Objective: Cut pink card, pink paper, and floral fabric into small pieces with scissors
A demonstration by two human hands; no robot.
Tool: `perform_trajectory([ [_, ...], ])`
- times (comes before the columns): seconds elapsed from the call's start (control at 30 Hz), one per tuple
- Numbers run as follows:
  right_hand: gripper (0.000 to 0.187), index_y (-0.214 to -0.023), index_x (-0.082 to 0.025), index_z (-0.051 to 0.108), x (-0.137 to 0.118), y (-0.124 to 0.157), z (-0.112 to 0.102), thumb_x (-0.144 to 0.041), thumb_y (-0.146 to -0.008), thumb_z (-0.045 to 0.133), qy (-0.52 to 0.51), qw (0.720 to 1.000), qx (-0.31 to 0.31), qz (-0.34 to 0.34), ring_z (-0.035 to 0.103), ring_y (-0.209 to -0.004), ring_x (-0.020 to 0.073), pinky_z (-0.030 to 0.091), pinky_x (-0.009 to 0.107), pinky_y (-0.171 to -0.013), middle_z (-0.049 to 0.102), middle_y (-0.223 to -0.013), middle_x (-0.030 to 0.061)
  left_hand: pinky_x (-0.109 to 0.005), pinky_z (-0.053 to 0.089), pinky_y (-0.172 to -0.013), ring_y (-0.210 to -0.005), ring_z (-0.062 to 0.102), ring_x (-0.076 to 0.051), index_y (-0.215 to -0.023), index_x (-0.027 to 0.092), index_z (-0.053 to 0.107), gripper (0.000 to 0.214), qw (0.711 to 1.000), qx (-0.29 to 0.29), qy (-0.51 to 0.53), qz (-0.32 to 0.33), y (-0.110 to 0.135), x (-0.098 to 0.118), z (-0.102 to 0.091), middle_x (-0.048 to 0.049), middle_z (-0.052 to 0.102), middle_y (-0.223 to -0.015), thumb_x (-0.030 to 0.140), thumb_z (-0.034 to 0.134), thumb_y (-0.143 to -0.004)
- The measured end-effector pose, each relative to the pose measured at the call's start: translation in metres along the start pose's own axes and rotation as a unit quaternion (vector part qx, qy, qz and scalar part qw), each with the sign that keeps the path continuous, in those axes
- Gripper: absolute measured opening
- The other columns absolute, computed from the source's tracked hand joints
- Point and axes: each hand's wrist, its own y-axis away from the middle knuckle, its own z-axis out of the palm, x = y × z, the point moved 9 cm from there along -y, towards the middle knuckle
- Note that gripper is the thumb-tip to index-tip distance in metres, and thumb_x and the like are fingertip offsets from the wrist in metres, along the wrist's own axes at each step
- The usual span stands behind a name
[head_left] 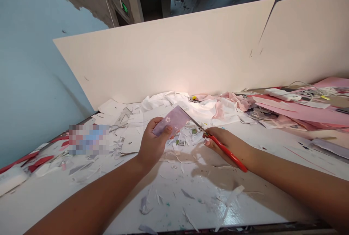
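Note:
My left hand [154, 141] pinches a lilac paper card [171, 121] with a small white flower print, holding it up above the table. My right hand [222, 143] grips a pair of red-handled scissors [228, 152], and their red handle runs out below my palm. The long metal blades [195, 124] reach left, and their tips meet the card's right edge. Whether the blades have cut into the card, I cannot tell. Small paper scraps [185, 138] and a barcode label [181, 142] lie on the table beneath my hands.
Paper trimmings cover the white table [201, 209]. Along the back lie crumpled white and pink material [220, 107], pink sheets [308, 113] and a white power strip [282, 94] with cables. A cream partition board [163, 60] stands behind. A blue wall [32, 82] rises on the left.

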Motion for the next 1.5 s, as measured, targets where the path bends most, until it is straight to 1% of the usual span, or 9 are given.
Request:
perform_trajectory([
  [0.33, 0.04, -0.064, -0.019, 0.036, 0.0015, -0.0008, -0.0001, -0.055, -0.081, 0.028, 0.008, 1.0, 0.004, 0.007, 0.039, -0.052, 0.0124, 0.032, 0.026, -0.048, 0.042, -0.06, 0.0004, -0.03, 0.05, -0.062, -0.068, 0.059, -0.014, -0.09, 0.02, 0.051, 0.035, 1.0, 0.004, 0.012, -0.009, -0.001, -0.0035, -0.0013, -0.0007, 0.059, -0.08, 0.037, 0.065, -0.063],
  [0.47, 0.039, -0.063, -0.019, 0.035, 0.0002, -0.0016, -0.0008, -0.054, -0.08, 0.033, 0.004, 1.0, 0.007, 0.001, 0.037, -0.052, 0.0117, 0.031, 0.025, -0.048, 0.042, -0.06, -0.0005, -0.03, 0.05, -0.064, -0.069, 0.059, -0.014, -0.089, 0.019, 0.051, 0.034, 1.0, -0.002, 0.014, -0.007, -0.0006, -0.0021, -0.0003, -0.0007, 0.059, -0.08, 0.037, 0.064, -0.063],
  [0.73, 0.039, -0.062, -0.019, 0.035, -0.0002, -0.0001, -0.0004, -0.054, -0.08, 0.033, 0.01, 1.0, 0.002, 0.001, 0.038, -0.051, 0.0115, 0.031, 0.025, -0.049, 0.043, -0.059, -0.0004, -0.032, 0.05, -0.064, -0.068, 0.059, -0.014, -0.092, 0.018, 0.049, 0.035, 1.0, -0.014, -0.004, -0.002, 0.0002, -0.0012, 0.0014, -0.0023, 0.058, -0.081, 0.038, 0.062, -0.066],
  [0.87, 0.039, -0.062, -0.02, 0.034, -0.0003, -0.0006, -0.001, -0.055, -0.08, 0.032, 0.011, 1.0, 0.0, 0.009, 0.037, -0.051, 0.0119, 0.031, 0.025, -0.048, 0.043, -0.059, -0.0002, -0.031, 0.05, -0.065, -0.072, 0.059, -0.015, -0.09, 0.019, 0.05, 0.034, 1.0, -0.017, 0.0, -0.008, 0.0005, -0.0008, 0.0023, -0.002, 0.058, -0.082, 0.037, 0.062, -0.066],
  [1.1, 0.038, -0.061, -0.02, 0.032, 0.0017, -0.0002, 0.0007, -0.053, -0.08, 0.033, 0.022, 1.0, 0.002, 0.017, 0.037, -0.05, 0.0119, 0.03, 0.025, -0.048, 0.042, -0.058, -0.0005, -0.03, 0.05, -0.065, -0.072, 0.059, -0.014, -0.09, 0.019, 0.051, 0.032, 1.0, -0.011, -0.004, -0.007, 0.0021, 0.001, 0.002, -0.0016, 0.059, -0.082, 0.037, 0.063, -0.065],
  [1.33, 0.037, -0.061, -0.02, 0.031, 0.0077, 0.0005, 0.0031, -0.05, -0.081, 0.034, 0.024, 0.999, 0.005, 0.035, 0.037, -0.049, 0.0113, 0.03, 0.025, -0.047, 0.042, -0.057, -0.0013, -0.027, 0.05, -0.063, -0.073, 0.06, -0.014, -0.089, 0.02, 0.05, 0.031, 1.0, -0.024, 0.017, -0.002, 0.0028, 0.0015, 0.006, -0.0009, 0.059, -0.081, 0.035, 0.063, -0.066],
  [1.4, 0.036, -0.061, -0.02, 0.031, 0.0078, 0.0006, 0.0028, -0.05, -0.081, 0.034, 0.02, 0.999, 0.007, 0.039, 0.037, -0.049, 0.0115, 0.03, 0.025, -0.047, 0.042, -0.057, -0.0012, -0.027, 0.05, -0.062, -0.071, 0.06, -0.014, -0.089, 0.019, 0.05, 0.031, 1.0, -0.022, 0.016, 0.001, 0.0032, 0.0017, 0.0055, -0.001, 0.059, -0.079, 0.035, 0.063, -0.065],
  [1.5, 0.037, -0.06, -0.02, 0.031, 0.0061, 0.0005, 0.0018, -0.05, -0.081, 0.033, 0.016, 0.999, 0.009, 0.038, 0.037, -0.049, 0.0118, 0.03, 0.025, -0.047, 0.042, -0.057, -0.0009, -0.026, 0.05, -0.059, -0.063, 0.058, -0.012, -0.089, 0.019, 0.05, 0.032, 1.0, -0.022, 0.002, 0.0, 0.0035, 0.0005, 0.0051, -0.0003, 0.059, -0.074, 0.035, 0.064, -0.065],
])
